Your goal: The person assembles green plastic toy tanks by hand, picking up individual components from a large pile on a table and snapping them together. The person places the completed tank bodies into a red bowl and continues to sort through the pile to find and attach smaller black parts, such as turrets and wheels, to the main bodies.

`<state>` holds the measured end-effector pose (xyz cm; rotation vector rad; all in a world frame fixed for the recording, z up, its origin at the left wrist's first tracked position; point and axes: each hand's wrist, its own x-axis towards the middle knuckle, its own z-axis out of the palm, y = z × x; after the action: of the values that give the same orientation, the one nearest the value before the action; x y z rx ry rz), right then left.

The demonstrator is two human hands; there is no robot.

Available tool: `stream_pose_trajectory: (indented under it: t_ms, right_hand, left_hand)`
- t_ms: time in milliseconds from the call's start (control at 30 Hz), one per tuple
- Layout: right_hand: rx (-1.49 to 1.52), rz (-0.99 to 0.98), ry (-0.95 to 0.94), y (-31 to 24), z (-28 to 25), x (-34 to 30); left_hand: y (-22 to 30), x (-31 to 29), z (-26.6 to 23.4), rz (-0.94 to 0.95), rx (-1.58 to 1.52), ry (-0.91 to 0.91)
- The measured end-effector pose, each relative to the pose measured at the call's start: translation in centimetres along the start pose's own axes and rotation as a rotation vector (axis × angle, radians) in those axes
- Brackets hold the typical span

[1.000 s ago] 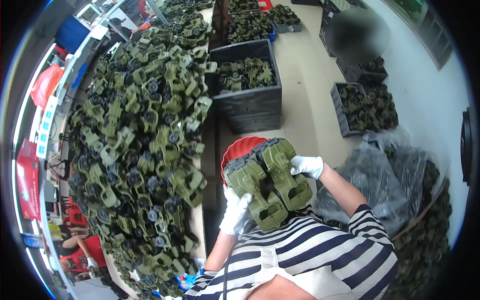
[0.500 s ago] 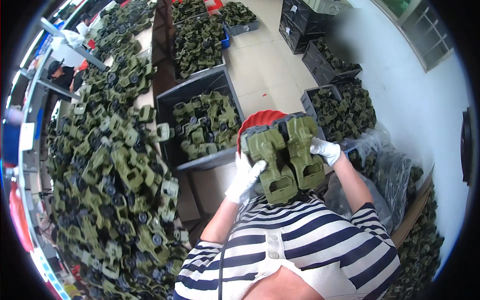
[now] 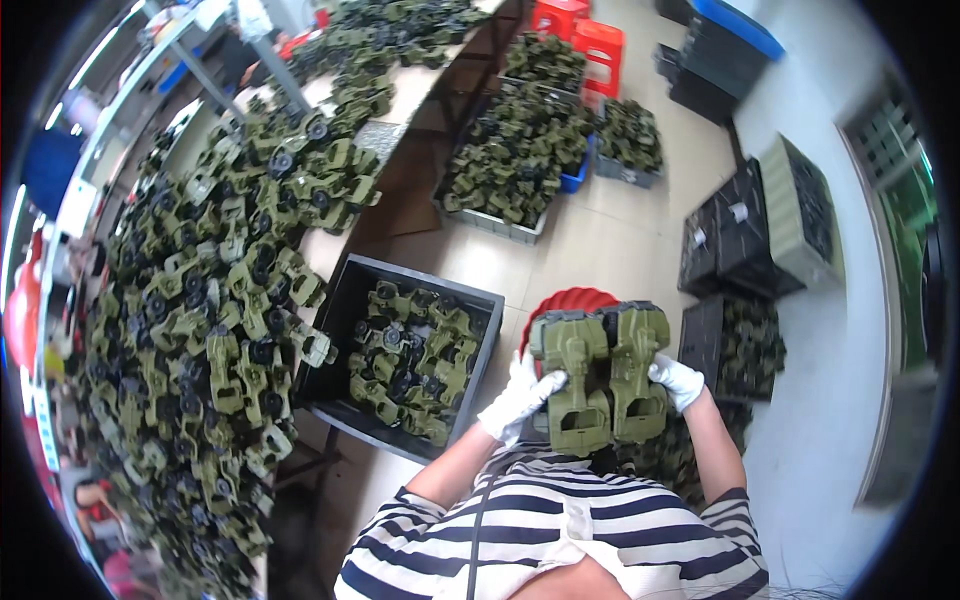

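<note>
Left: toy vehicles (image 3: pixel 215 330) lie heaped on the bench (image 3: pixel 325 247); the open dark crate (image 3: pixel 430 279) stands beside it, left of centre. Right of centre, the left hand (image 3: pixel 524 400) and right hand (image 3: pixel 679 381) grip green bodies (image 3: pixel 573 370) from opposite sides, presumably keeping them together.

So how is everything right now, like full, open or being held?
Green toy vehicles: two visible side by side, held between both hands
Left hand: gloved, gripping
Right hand: gloved, gripping
Black crate: open, partly filled
Table: heaped with green vehicles
Grey tray: open, piled full
Red scalloped thing: partly hidden
</note>
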<state>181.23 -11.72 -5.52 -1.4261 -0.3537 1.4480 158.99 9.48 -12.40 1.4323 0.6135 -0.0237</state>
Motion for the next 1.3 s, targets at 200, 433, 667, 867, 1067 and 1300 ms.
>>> stream_pose_trajectory:
  t_ms: [200, 433, 667, 867, 1067, 1300]
  right_hand:
    - [-0.033, 0.119, -0.457, -11.0, -2.2, 17.5]
    - [-0.126, 0.291, -0.611, -21.3, -0.4, 31.4]
    - [-0.269, 0.358, -0.784, -30.7, 3.2, 43.6]
    - [-0.429, 0.387, -0.998, -37.7, 10.3, 53.5]
    - [-0.500, 0.455, -1.172, -43.3, 19.0, 58.1]
    - [-0.614, 0.604, -1.306, -46.5, 30.9, 60.7]
  left_hand:
    - [3.5, 4.8, -4.8, 0.199, -0.222, 0.427]
    - [9.9, 10.2, -10.8, 0.234, -0.455, 0.575]
    - [13.4, 16.1, -16.2, 0.217, -0.726, 0.814]
    - [17.0, 18.2, -22.8, 0.221, -0.790, 1.037]
    - [20.5, 17.1, -27.2, 0.400, -1.078, 1.031]
    - [21.4, 11.7, -34.0, 0.302, -1.352, 1.122]
